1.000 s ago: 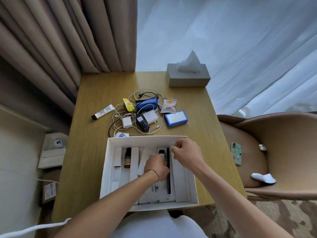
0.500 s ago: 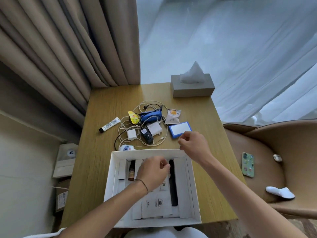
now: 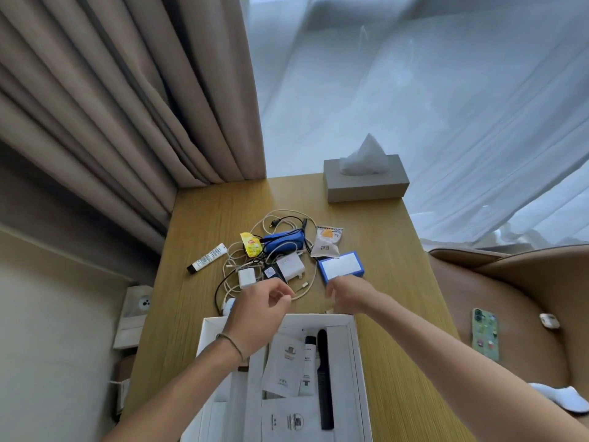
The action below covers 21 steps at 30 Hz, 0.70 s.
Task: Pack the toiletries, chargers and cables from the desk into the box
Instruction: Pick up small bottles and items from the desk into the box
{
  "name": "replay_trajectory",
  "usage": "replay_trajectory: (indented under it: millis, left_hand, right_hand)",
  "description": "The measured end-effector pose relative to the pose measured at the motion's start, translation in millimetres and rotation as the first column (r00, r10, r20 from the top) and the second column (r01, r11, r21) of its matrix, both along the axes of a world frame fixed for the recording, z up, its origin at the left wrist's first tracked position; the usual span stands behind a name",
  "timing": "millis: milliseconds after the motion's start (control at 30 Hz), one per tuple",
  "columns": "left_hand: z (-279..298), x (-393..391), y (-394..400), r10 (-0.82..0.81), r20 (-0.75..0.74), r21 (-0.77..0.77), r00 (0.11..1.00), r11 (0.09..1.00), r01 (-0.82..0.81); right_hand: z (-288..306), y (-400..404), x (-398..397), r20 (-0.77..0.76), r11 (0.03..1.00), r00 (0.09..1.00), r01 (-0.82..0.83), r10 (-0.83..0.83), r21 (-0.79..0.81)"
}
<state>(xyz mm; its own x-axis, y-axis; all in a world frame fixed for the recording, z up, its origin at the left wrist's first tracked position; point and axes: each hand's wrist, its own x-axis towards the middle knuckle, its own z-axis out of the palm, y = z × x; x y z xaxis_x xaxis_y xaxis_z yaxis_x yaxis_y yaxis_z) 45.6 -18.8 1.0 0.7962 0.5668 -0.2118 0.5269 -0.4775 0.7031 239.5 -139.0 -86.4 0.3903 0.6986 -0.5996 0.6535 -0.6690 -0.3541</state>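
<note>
A wooden bench (image 3: 197,314) stands in a corner between heavy beige curtains (image 3: 111,106) and sheer white ones, a tissue box (image 3: 366,183) at its far edge. From my head view, the white box (image 3: 358,362) sits at the near edge, already holding a black comb (image 3: 325,378), a white tube and some paper packets. Just beyond it lies the tangle of cables (image 3: 299,290) with a small white charger (image 3: 246,277), a larger white charger (image 3: 290,266), a blue pouch (image 3: 282,244) and a blue packet (image 3: 341,268). My left hand (image 3: 255,317) hovers over the near cable loop, fingers loosely curled with nothing between them; my right hand (image 3: 349,296) hangs by the blue packet, and I cannot tell whether it holds anything. I would gather the cables into one bundle first, so no plug snags the box rim. My left hand hides a small blue-and-white item, and the box's left compartments are covered by my forearm.
</note>
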Motion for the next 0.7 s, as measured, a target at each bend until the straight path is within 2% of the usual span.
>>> replay_trajectory:
  millis: [233,367,467,567,633,700]
  left_hand:
    - [-10,7,13,0.022,-0.074,0.021,0.997,1.000,-0.021]
    - [-17,14,21,0.024,-0.095,0.034,0.995,0.999,-0.021]
    - [-26,20,29,0.030,-0.144,0.053,0.989,0.998,-0.022]
    - [-37,25,38,0.037,-0.223,0.107,0.974,0.994,-0.014]
    - [-45,29,42,0.019,-0.287,0.143,0.958,0.989,0.024]
    - [-52,33,45,-0.015,-0.334,0.183,0.942,0.980,0.081]
  right_hand:
    - [-21,5,6,-0.060,0.966,0.965,-0.258,0.256,-0.019]
    - [-27,6,7,0.016,0.923,0.922,-0.385,0.386,-0.019]
    - [-29,10,9,0.103,0.907,0.902,-0.420,0.420,-0.019]
    - [-30,14,13,0.087,0.949,0.946,-0.315,0.312,0.019]
    - [-29,16,15,-0.035,0.986,0.991,-0.125,0.129,0.115]
    - [-25,16,18,-0.212,0.971,0.974,0.129,-0.085,0.203]
